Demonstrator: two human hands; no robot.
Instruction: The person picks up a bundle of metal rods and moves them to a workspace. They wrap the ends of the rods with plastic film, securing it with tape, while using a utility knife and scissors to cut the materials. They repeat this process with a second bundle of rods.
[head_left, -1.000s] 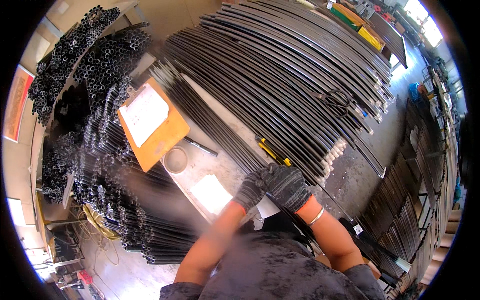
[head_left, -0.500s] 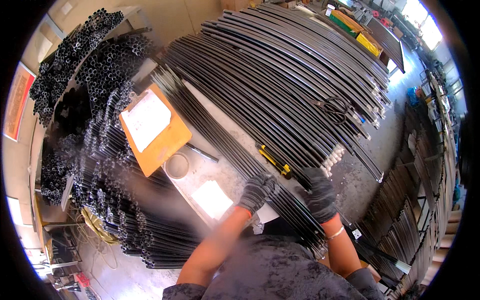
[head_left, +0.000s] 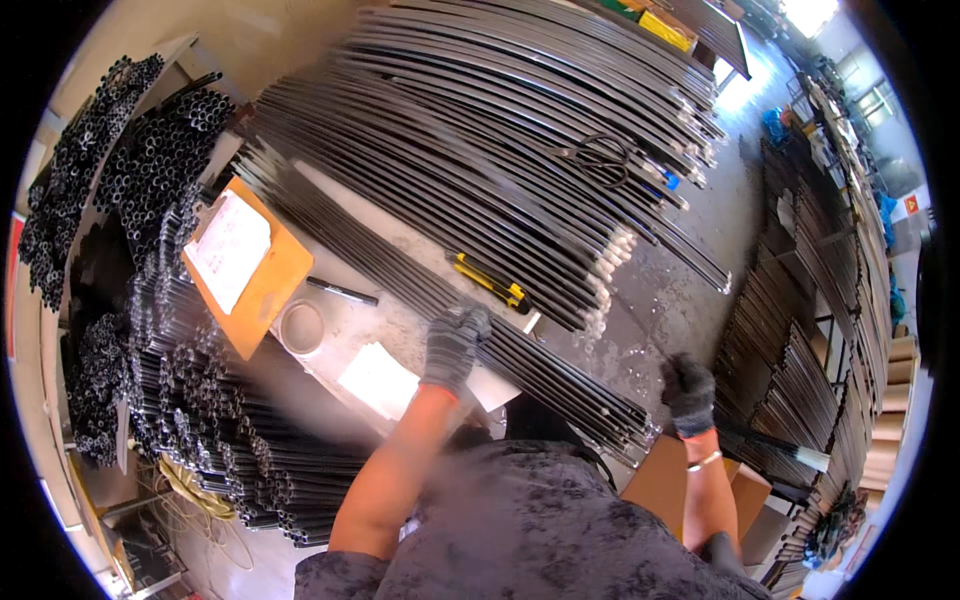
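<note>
A row of thin dark rods (head_left: 370, 250) runs slantwise over the pale table (head_left: 335, 195), the near ends sticking out past its edge. My left hand (head_left: 458, 345), in a grey striped glove, is closed over these rods partway along. Off to the right, beyond the rod ends, my right hand (head_left: 688, 395) is raised in a dark glove with its fingers curled. Whatever it may hold is too small to make out. A yellow and black utility knife (head_left: 490, 282) lies just beyond the rods, near my left hand.
Left of the rods lie an orange clipboard (head_left: 282, 262) with paper, a black marker (head_left: 342, 291), a roll of tape (head_left: 302, 327) and white papers (head_left: 378, 380). Black tubes (head_left: 480, 130) cover the far side, with scissors (head_left: 600, 160) on top. Stacked tubes (head_left: 170, 130) stand left; a cardboard box (head_left: 665, 475) sits near right.
My right hand has left the rods and moved right, past their ends. My left hand remains on the rods. The whole view has shifted, with the table things appearing further left.
</note>
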